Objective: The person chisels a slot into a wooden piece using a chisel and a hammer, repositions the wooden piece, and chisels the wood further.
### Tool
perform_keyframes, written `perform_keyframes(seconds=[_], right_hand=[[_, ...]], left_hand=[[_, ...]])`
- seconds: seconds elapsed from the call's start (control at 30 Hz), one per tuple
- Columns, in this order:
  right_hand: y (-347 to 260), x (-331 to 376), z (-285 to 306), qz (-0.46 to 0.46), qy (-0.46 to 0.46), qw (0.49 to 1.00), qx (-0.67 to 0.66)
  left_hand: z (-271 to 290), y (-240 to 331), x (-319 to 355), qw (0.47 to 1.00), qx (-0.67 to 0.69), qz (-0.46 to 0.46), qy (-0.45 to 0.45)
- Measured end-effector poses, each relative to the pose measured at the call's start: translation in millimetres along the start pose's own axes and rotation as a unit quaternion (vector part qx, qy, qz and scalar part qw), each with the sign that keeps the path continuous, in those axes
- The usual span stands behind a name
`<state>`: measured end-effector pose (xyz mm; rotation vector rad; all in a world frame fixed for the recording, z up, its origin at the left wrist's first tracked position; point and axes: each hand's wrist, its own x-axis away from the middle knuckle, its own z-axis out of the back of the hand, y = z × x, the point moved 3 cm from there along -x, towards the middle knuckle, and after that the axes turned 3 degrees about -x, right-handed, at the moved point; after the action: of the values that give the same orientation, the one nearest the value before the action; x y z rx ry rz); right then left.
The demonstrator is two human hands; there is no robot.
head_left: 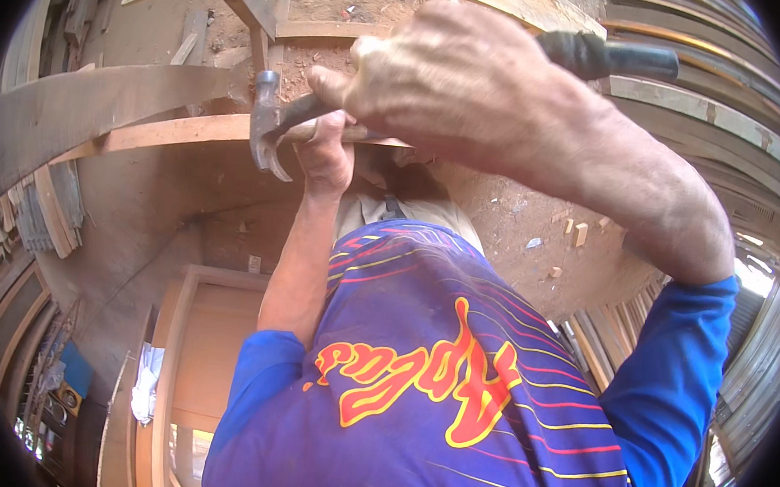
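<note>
The right hand [460, 76] is clenched on a claw hammer [276, 122], whose steel head sits beside the left hand [328, 158]. The left hand pinches something against a pale wooden strip [181, 132]. Small wood offcuts [579, 232] lie on the dirt floor beyond.

Dirt floor [510, 211], stacked wooden planks [707, 112], pale wooden cabinet [211, 340], daylight

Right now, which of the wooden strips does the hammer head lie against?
The pale, narrow curved strip running left from the left hand. The hammer head overlaps it, whereas the broad grey plank lies above and to the left, apart from the head.
</note>
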<state>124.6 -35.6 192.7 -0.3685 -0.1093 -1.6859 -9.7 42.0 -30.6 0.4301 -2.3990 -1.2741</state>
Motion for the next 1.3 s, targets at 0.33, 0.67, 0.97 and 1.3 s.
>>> perform_keyframes(seconds=[0.33,0.67,0.97,1.3], right_hand=[[34,159,-83,-0.474,0.18,0.778,-0.37],[-23,277,-200,-0.643,0.232,0.588,-0.432],[-41,297,-194,-0.662,0.24,0.558,-0.439],[-64,256,-115,-0.653,0.215,0.621,-0.376]], left_hand=[[-53,27,2,0.984,0.12,0.034,-0.128],[-124,84,21,0.984,-0.108,-0.086,-0.114],[-143,93,23,0.973,-0.054,-0.128,-0.183],[-140,64,19,0.957,-0.137,-0.194,-0.166]])
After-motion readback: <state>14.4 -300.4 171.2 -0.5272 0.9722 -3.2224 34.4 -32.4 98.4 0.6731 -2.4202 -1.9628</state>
